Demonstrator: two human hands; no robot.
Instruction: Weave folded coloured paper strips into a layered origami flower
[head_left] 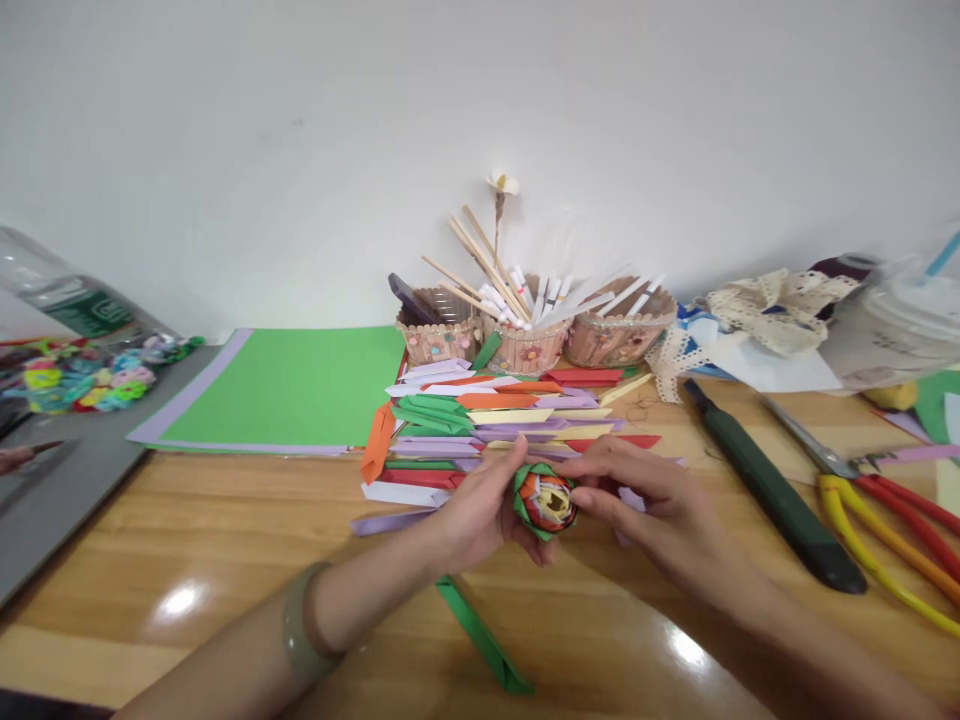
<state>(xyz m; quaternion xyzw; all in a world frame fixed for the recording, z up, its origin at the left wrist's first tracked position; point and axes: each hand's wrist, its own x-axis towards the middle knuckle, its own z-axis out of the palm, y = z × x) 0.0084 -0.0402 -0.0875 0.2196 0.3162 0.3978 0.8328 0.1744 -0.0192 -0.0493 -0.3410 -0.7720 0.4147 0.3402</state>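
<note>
A round folded-paper flower (545,502), with green outer folds, orange and white layers and a pale yellow centre, is held above the table at the middle of the view. My left hand (487,505) wraps around its left side. On its right edge, the thumb and fingers of my right hand (637,490) pinch the rim. Behind and below my hands lie many folded paper strips (435,412) in green, orange, white, purple, red and yellow. One green folded strip (484,635) lies apart on the wood, nearer to me.
Green and lilac paper sheets (292,385) lie left of the strips. Decorated baskets (525,345) with sticks and pens stand against the wall. To the right are a dark green cutter (772,485), scissors (855,510), lace ribbon (780,300) and a plastic cup (900,320).
</note>
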